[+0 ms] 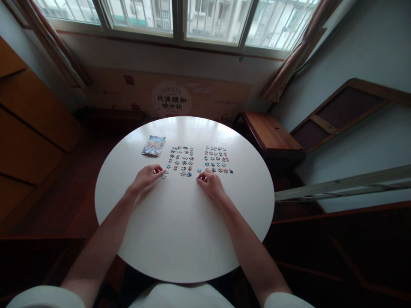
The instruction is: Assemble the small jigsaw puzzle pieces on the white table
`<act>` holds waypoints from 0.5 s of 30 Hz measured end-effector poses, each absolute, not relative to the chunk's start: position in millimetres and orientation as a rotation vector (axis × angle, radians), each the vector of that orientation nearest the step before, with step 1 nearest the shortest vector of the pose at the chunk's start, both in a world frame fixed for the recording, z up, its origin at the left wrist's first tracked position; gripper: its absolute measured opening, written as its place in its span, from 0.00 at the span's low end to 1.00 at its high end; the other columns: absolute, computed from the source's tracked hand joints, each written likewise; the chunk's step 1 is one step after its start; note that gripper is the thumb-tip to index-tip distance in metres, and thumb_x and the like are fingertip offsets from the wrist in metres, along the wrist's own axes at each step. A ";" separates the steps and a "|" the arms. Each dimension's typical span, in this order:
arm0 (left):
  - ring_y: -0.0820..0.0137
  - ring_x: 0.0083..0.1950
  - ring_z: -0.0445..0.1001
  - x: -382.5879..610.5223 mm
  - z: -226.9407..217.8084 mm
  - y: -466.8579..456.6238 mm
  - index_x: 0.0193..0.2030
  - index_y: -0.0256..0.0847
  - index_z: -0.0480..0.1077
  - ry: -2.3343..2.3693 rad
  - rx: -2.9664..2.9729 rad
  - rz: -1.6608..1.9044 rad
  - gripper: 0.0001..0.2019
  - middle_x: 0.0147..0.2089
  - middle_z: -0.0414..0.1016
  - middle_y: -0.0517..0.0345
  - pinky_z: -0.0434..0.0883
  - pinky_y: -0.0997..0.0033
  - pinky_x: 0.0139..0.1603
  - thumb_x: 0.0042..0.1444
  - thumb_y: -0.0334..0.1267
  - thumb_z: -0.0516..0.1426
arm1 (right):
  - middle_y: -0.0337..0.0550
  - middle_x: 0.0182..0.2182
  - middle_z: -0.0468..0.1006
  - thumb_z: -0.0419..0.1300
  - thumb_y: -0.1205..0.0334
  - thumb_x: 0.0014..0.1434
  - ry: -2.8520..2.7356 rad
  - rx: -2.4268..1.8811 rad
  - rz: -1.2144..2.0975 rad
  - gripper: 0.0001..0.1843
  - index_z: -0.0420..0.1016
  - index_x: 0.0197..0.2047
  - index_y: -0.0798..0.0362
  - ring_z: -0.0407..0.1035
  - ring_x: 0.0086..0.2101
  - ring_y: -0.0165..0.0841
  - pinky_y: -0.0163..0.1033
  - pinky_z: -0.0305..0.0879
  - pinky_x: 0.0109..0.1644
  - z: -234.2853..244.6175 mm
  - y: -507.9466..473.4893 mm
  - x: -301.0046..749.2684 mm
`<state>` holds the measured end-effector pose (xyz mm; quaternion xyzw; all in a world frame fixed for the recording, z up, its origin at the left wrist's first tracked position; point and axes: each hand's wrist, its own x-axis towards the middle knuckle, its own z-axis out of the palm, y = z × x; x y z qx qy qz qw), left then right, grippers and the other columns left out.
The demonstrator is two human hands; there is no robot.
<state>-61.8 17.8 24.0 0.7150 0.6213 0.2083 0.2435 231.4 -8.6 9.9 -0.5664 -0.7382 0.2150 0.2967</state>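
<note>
Small jigsaw puzzle pieces lie in two groups of rough rows on a white round table (180, 222). My left hand (148, 176) is at the left group (185, 158), its thumb and fingers closed at a light blue puzzle piece (164, 176) on the near left corner. My right hand (211, 183) rests just in front of the right group (215, 154), thumb and finger pinched on a small dark puzzle piece (197, 179). The fingers partly hide both pieces. Behind my left hand lies a colourful printed packet (154, 146).
A wooden bench or stool (269, 130) stands beyond the table at the right. Orange-brown cabinets (28, 111) are on the left. Ahead are a printed cardboard panel (170, 96) and a barred window (212, 21) with curtains. A wooden-framed piece (340, 111) leans at the right wall.
</note>
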 end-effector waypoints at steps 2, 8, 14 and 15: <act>0.67 0.32 0.73 -62.7 22.5 18.2 0.33 0.42 0.75 1.692 1.948 0.578 0.20 0.32 0.78 0.55 0.64 0.73 0.30 0.53 0.57 0.54 | 0.39 0.31 0.71 0.62 0.65 0.54 -1.931 -1.500 0.602 0.02 0.76 0.32 0.53 0.66 0.29 0.28 0.36 0.62 0.39 9.1 -7.9 232.9; 0.69 0.30 0.72 -67.6 19.8 18.0 0.33 0.40 0.74 1.611 1.937 0.583 0.22 0.31 0.78 0.55 0.63 0.74 0.28 0.51 0.60 0.56 | 0.38 0.30 0.68 0.64 0.64 0.52 -1.842 -1.476 0.702 0.03 0.75 0.30 0.54 0.65 0.29 0.28 0.35 0.63 0.38 10.6 -7.6 236.6; 0.70 0.29 0.70 -68.8 22.2 17.1 0.32 0.38 0.74 1.572 1.956 0.606 0.23 0.30 0.77 0.55 0.63 0.75 0.28 0.51 0.59 0.56 | 0.38 0.29 0.68 0.62 0.66 0.52 -1.872 -1.474 0.729 0.01 0.75 0.30 0.54 0.65 0.29 0.28 0.35 0.62 0.38 12.3 -7.0 237.1; 0.71 0.28 0.70 -67.8 22.6 17.0 0.32 0.38 0.74 1.580 1.959 0.629 0.22 0.29 0.76 0.55 0.63 0.74 0.28 0.52 0.58 0.55 | 0.38 0.30 0.69 0.62 0.65 0.52 -1.878 -1.478 0.719 0.01 0.74 0.30 0.54 0.65 0.29 0.28 0.35 0.62 0.38 11.9 -6.9 236.9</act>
